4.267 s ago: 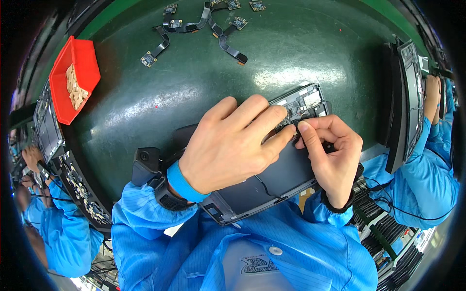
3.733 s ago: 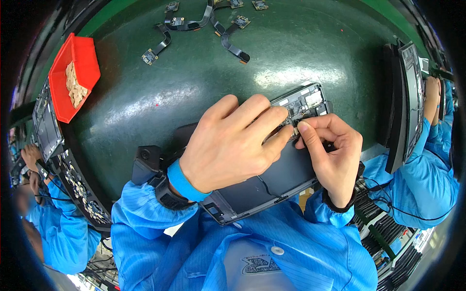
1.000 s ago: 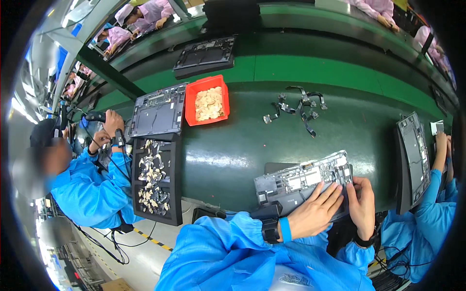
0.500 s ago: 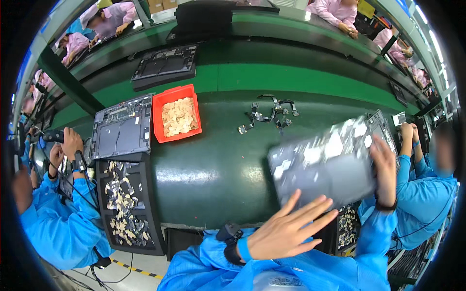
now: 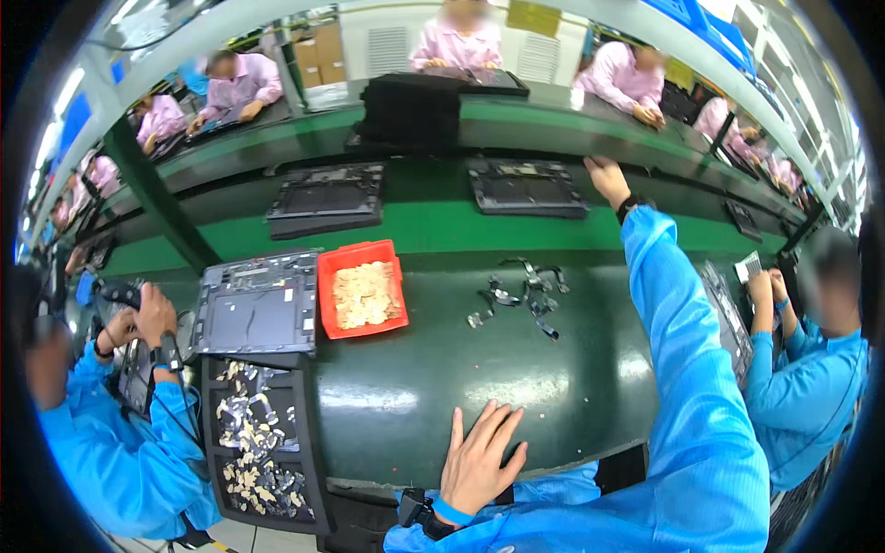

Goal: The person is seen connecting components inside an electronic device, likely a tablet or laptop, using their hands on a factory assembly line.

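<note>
My left hand (image 5: 481, 461) rests open near the bench's front edge, fingers spread on the green surface. My right arm stretches far forward, and my right hand (image 5: 608, 182) is open beside the right end of an opened laptop base (image 5: 527, 188). That base lies on a dark pad on the far strip, its inner parts facing up; nothing shows in the hand. Between the two hands, a loose cluster of black flat cables with small boards (image 5: 525, 295) lies on the bench.
A red bin (image 5: 324, 318) holds pale flat pieces, beside another laptop base (image 5: 258, 309). A black divided tray (image 5: 309, 461) holds cable scraps. A further laptop base (image 5: 327, 195) lies far left. Co-workers in blue sit at both sides; others in pink work across the line.
The laptop base went from above the bench's right side to the far strip, and my right hand let it go. My left hand moved left and down onto the bench. The view tilted up.
</note>
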Available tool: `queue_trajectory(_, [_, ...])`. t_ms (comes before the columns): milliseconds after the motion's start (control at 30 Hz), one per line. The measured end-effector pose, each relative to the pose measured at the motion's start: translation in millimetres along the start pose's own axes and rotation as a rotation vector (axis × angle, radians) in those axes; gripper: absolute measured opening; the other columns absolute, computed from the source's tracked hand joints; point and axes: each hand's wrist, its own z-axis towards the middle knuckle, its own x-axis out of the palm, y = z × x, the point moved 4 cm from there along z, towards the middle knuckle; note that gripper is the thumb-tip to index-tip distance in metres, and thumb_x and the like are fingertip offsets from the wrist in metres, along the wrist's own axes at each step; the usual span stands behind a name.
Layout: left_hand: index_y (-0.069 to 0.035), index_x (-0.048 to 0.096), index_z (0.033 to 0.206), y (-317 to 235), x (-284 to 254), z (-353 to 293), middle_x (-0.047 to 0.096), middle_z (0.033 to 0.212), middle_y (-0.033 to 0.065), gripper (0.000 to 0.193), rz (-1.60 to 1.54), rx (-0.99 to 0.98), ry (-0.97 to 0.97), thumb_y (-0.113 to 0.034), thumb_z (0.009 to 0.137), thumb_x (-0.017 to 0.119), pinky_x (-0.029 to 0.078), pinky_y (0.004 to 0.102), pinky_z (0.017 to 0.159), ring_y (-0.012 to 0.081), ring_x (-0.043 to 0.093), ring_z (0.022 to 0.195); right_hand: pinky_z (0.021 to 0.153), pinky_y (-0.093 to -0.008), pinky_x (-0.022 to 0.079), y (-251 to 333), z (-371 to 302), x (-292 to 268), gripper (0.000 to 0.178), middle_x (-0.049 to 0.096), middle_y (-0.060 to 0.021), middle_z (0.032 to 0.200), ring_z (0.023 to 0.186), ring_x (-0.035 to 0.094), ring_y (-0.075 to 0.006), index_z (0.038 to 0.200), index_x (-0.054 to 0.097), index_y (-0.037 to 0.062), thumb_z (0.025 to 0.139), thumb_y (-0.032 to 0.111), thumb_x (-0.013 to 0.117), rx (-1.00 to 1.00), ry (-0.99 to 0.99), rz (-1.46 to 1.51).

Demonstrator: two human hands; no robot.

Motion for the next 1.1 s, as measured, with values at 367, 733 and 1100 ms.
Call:
queue_trajectory(367, [-0.013,0.077,0.114,-6.7,-2.8,16.9,0.063,0.14,0.0103,0.03,0.073,-0.04,0.077,-0.021,0.085,0.076,0.018,0.0643,0.124,0.0329,0.051,0.142,0.084,-0.0442,0.053,-17.6,-204.5,-324.0,0.036,0.072,-0.0265,0.102,0.094,0.07,-0.0398,0.108,0.069,-0.0061,0.102,0.027,0.058,0.183,0.151,-0.63])
queue_trajectory(733, [-0.011,0.077,0.114,-10.6,-1.6,8.8,0.062,0.141,0.0117,0.029,0.1,-0.026,0.063,-0.021,0.087,0.075,0.017,0.0619,0.125,0.0341,0.049,0.143,0.068,-0.0432,0.052,-119.7,-374.6,-335.2,0.062,0.069,-0.02,0.073,0.067,0.067,-0.0321,0.09,0.075,-0.0028,0.102,0.056,0.056,0.482,0.103,-0.607])
queue_trajectory(1100, [-0.011,0.076,0.114,-20.0,4.5,9.9,0.062,0.142,0.011,0.028,0.135,-0.028,0.047,-0.02,0.088,0.073,0.015,0.0604,0.126,0.0328,0.048,0.144,0.077,-0.0458,0.052,-68.6,-413.3,-327.1,0.066,0.07,-0.0268,0.084,0.078,0.069,-0.036,0.097,0.071,-0.0081,0.104,0.056,0.055,0.639,0.029,-0.473])
